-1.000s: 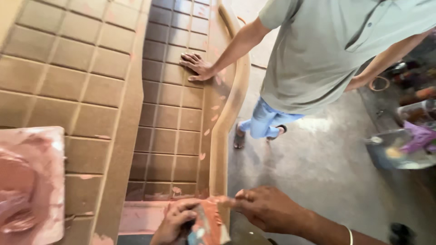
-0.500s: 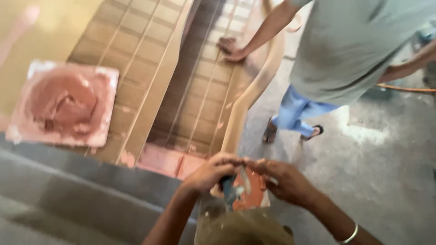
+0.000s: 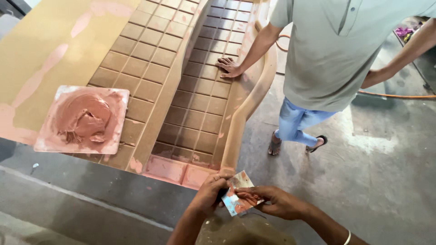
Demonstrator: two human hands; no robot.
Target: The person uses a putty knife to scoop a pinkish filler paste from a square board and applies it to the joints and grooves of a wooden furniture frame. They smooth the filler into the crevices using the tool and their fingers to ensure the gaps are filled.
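Head view: my left hand (image 3: 210, 194) and right hand (image 3: 277, 204) pinch thin putty-smeared card (image 3: 237, 194); light, stiff, slippery—hold by edges.

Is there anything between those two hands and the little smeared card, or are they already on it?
Nothing visible stands between them. The left hand and the right hand both grip the small smeared card directly, just below the near end of the brown moulded panel.

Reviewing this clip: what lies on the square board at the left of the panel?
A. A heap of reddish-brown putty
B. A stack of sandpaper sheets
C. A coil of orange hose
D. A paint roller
A: the square board carries a smeared heap of reddish-brown putty, with no hose, sheets or roller on it.
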